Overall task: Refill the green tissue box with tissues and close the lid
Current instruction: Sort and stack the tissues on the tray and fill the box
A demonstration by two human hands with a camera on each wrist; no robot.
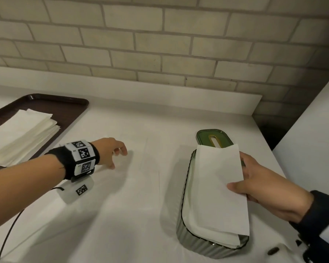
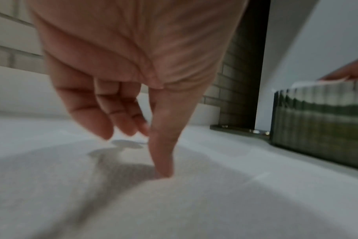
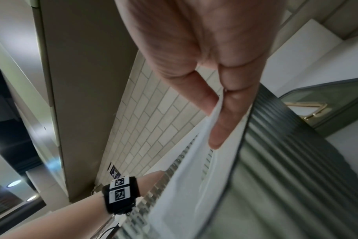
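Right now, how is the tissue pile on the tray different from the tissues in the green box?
The tray pile lies on the dark tray at the left, untouched; the box tissues sit in the green box at the right, with the right hand pinching the top sheet. The tray pile lies flat with edges fanned; the box tissues' top sheet sticks out over the rim. Both are white and folded.
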